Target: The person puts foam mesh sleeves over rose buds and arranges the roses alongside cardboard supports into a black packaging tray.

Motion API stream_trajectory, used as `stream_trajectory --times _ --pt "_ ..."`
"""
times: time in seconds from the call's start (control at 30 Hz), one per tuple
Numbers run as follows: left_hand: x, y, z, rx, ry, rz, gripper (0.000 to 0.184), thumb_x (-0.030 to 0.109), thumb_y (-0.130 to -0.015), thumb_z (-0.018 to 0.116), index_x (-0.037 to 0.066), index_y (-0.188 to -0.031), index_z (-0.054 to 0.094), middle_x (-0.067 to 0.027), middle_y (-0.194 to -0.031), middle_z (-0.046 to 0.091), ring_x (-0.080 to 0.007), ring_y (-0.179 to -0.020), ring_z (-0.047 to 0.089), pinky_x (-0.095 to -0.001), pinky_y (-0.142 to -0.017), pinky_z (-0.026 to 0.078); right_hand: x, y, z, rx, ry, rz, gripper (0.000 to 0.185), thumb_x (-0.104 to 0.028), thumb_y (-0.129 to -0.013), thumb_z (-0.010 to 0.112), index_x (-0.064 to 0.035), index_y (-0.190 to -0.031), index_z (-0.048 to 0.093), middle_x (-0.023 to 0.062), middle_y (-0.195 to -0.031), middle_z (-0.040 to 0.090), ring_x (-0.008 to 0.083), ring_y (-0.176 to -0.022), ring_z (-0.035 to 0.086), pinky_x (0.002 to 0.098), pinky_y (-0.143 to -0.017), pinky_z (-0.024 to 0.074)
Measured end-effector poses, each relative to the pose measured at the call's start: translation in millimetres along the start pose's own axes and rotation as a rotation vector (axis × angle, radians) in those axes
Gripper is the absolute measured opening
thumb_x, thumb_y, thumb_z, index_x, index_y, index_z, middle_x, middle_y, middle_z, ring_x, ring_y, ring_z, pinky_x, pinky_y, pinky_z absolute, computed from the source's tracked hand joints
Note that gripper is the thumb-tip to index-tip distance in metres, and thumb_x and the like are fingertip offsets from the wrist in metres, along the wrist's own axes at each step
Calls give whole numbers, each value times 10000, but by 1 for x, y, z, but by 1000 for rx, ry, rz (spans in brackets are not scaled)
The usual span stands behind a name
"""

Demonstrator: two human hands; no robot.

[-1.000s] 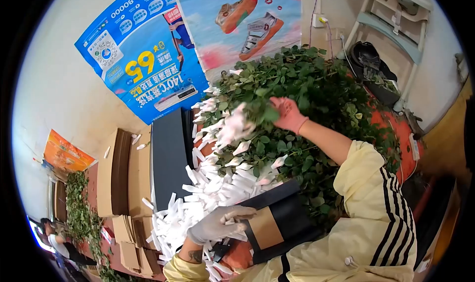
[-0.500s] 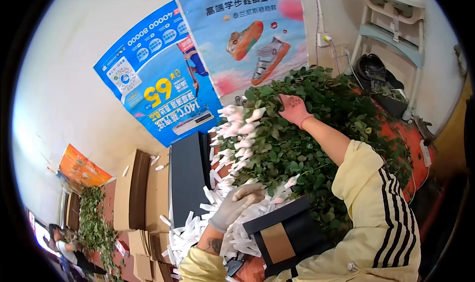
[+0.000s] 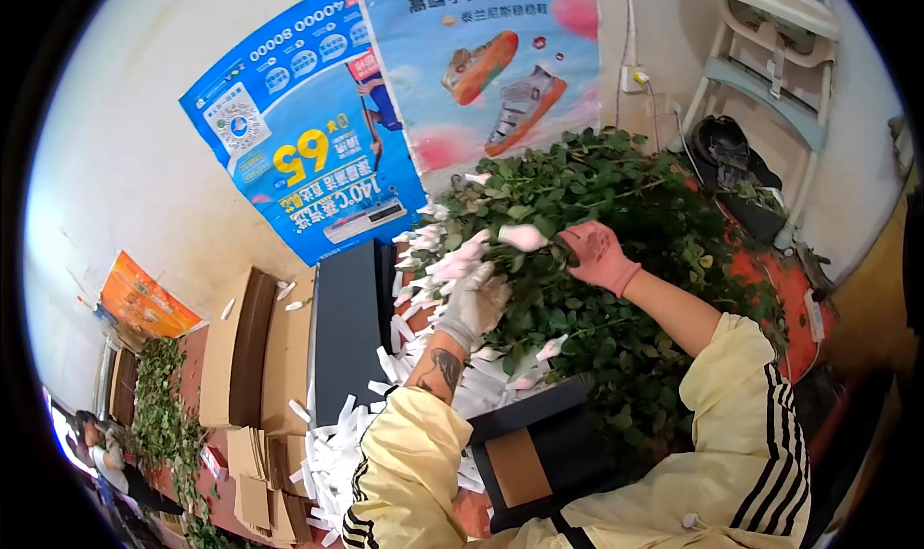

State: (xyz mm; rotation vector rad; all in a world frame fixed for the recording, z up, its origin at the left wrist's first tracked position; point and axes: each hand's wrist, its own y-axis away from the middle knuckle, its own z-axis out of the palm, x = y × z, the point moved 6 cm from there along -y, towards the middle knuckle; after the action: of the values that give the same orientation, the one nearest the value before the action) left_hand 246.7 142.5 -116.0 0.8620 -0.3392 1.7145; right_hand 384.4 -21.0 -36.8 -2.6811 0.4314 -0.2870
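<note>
1. The rose point(image 3: 523, 237) lay near the middle of the frame, bud to the left and stem to the right; handling it well seemed to call for a firm hold on the stem behind the bud, with light pressure near the petals; a level bud, kept off its neighbours, would likely have bruised less, and thorns, if any, were a reason for care.
2. Its bud looked pale pink and white, smooth and tapered, apparently in a thin cover; green leaves crowded its base.
3. The right hand point(image 3: 602, 258), in a pink glove, had its fingers bent and clamped on the stem; the left hand point(image 3: 478, 301), in a whitish glove, had its fingers close together beside the bud cluster point(image 3: 460, 263); whether they gripped anything, I could not tell.
4. Leafy stems point(image 3: 654, 193) spread across the centre and right; white sleeves point(image 3: 337, 453) lay heaped at lower centre-left, next to a black folder point(image 3: 568, 429) with a tan panel point(image 3: 518, 464).
5. Cardboard stacks point(image 3: 231, 357) stood at left; a blue poster point(image 3: 308, 135) hung upper left, a high chair point(image 3: 760, 77) stood upper right; another person point(image 3: 111, 462) was at lower left.
</note>
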Motion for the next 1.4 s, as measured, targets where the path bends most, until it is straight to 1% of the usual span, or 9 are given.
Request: stream_trajectory --times 0.27,0.43,0.73,0.8,0.83,0.97,1.07,1.2,1.4 --pt "-9 23 -53 171 142 -15 463 423 -923 465 51 -1197 492 -128 -1130 555 -309 -1043 549 -488 -953 402 -9 19 -2 35 -348 21 485 -235 -681 684 -96 -1127 552 99 -1111 558 264 -1042 527 385 -932 415" --pt "4 46 12 -222 116 97 484 338 -910 482 82 -1317 422 -154 -1306 477 -347 -1197 470 -478 -971 429 -56 14 36 -301 41 -101 763 -425 -769 586 -2 -1356 343 242 -1390 328 388 -1310 282 489 -1106 158" --pt "7 58 24 -255 107 60 395 247 -888 538 94 -1246 473 -79 -1197 557 -323 -1090 559 -461 -872 497 -64 -7 47 -352 -12 -89 736 -337 -750 571 1 -1360 336 218 -1351 382 345 -1287 333 446 -1092 203" --pt "10 53 26 -231 41 127 209 259 -817 638 126 -975 608 -71 -1121 602 -283 -1099 551 -475 -936 470 -57 -10 48 -334 -50 -79 719 -326 -744 577 -8 -1350 356 206 -1339 404 322 -1274 359 421 -1085 228" --pt "8 54 29 -269 47 121 274 270 -800 659 135 -1027 589 -77 -1170 577 -277 -1107 548 -458 -917 477 -50 -12 48 -343 -147 -47 706 -317 -740 585 -22 -1345 370 187 -1313 438 300 -1250 390 400 -1073 252" --pt "-10 42 18 -246 -509 139 771 270 -781 709 52 -1398 303 -102 -1318 467 -220 -1178 480 -386 -1004 371 -16 -16 33 -85 -366 35 615 -240 -697 650 -54 -1253 467 152 -1142 556 315 -1100 503 397 -972 375" --pt "2 50 35 -153 -1251 564 891 204 -708 777 5 -1398 248 -136 -1350 391 -215 -1211 421 -326 -999 355 4 -10 -7 220 -570 142 553 -191 -670 696 -49 -1174 517 169 -1081 570 352 -1034 528 406 -920 423" --pt "-17 26 27 -60 -1003 206 632 157 -788 707 18 -1308 377 -61 -1050 523 -142 -907 548 -303 -792 490 34 0 -26 262 -663 357 591 -185 -700 695 -68 -1238 480 162 -1164 535 335 -1095 501 393 -961 401" --pt "-30 11 56 -96 -550 139 359 103 -867 605 17 -1195 488 -51 -1077 550 -115 -881 570 -289 -739 513 33 16 -41 275 -635 244 611 -120 -648 716 -76 -1217 496 158 -1174 524 337 -1085 507 398 -945 414"
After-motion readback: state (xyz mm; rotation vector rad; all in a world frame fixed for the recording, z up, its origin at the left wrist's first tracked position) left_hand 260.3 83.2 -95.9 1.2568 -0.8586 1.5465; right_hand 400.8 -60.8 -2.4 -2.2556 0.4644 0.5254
